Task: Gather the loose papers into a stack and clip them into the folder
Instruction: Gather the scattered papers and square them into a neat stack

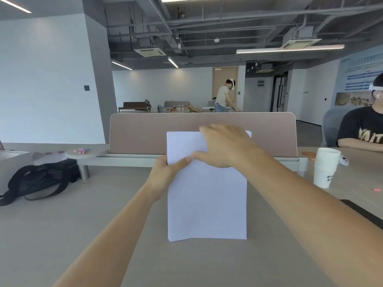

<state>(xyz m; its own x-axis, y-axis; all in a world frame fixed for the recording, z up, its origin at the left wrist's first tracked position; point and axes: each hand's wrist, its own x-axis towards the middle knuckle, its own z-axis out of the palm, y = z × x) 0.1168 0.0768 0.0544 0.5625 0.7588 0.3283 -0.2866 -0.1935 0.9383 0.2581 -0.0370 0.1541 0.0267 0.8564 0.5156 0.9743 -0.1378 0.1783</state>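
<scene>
papers (pixel 207 204) gathered into one stack, standing on its bottom edge on the desk (pixel 83 235). left hand (pixel 165 172) pinches the left edge. right hand (pixel 223 148) lies over the top, blurred; we cannot tell its grip. we judge gathering nearly done and clipping still left. no folder clearly in view.

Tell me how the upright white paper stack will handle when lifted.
The thin stack of white paper sheets would probably flop without support: the left hand grips one edge while the right hand holds the top. It looks light, being few sheets. Sheets may slide apart; a corner sticks out top right.
</scene>
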